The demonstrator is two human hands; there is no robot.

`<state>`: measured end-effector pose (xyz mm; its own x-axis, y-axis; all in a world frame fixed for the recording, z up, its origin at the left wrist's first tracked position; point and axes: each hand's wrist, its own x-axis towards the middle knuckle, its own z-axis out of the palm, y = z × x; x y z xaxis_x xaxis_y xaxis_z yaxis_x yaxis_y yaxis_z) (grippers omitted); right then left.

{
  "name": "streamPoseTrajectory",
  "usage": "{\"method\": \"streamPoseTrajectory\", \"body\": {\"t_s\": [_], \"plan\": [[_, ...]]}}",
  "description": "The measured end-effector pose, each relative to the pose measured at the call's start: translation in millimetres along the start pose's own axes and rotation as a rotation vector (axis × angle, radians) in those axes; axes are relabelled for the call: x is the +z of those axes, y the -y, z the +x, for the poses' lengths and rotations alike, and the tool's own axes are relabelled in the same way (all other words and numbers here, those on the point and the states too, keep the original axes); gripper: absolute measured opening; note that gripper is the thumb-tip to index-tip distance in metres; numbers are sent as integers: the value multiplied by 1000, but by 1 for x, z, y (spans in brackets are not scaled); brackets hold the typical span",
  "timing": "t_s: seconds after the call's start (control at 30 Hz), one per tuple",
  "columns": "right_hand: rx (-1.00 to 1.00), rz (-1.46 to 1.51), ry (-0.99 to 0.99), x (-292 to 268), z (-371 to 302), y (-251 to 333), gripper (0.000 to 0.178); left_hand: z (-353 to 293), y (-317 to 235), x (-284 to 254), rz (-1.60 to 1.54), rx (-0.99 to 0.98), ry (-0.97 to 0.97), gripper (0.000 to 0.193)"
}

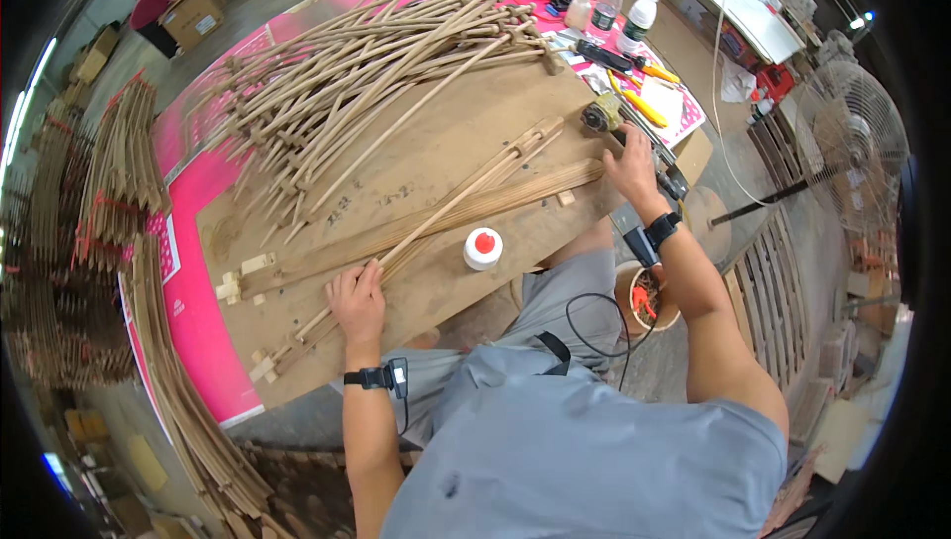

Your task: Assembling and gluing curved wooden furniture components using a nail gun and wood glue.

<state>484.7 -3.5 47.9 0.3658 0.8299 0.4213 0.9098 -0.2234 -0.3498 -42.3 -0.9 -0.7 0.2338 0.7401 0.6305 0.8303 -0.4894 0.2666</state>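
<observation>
Fingers (369,276) of left hand (359,303) curled down over long jointed bamboo rib assembly (436,220), pressing it flat on brown board tabletop (446,113); grip loosely closed over the slats rather than wrapped around them. Fingers of right hand (632,170) closed about dark handle of power tool (606,115) at the tabletop's right edge, olive-and-yellow head of the tool just beyond the knuckles. Black wrist straps on both forearms.

Largest first: rough plywood-coloured tabletop laid over bright pink sheet (198,301), pink showing along left and far edges. Big fan-shaped heap of bamboo ribs (367,53) on the far half, pale tan, thin, round, with small block joints. Stacks of curved bamboo slats (119,172) beside the tabletop on the left, some tied with red bands. Round wire-caged fan (850,143) at right. Cardboard boxes (193,9) far left on the floor. Flat bundle of straight slats (475,207) lying beneath the held assembly, running diagonally. Two clear plastic bottles (626,9), pale labels, at far right corner. Yellow-handled pliers (639,101) near them. Small white round jar with red cap (482,248) just beside the slats, near the front edge. Tiny pale wood blocks (256,264) at the assembly's left end.
</observation>
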Motion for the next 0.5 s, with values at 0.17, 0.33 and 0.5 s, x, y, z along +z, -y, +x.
{"method": "streamPoseTrajectory", "body": {"t_s": [0.17,0.33,0.5], "plan": [[37,-112,206,1,29,-5,69,-2,3,0,2,-27,-7,18],[148,-208,311,4,55,-14,66,0,-1,-1,-37,-58,29,16],[159,-211,354,16,70,-36,57,1,-4,-4,-43,-71,34,17]]}}
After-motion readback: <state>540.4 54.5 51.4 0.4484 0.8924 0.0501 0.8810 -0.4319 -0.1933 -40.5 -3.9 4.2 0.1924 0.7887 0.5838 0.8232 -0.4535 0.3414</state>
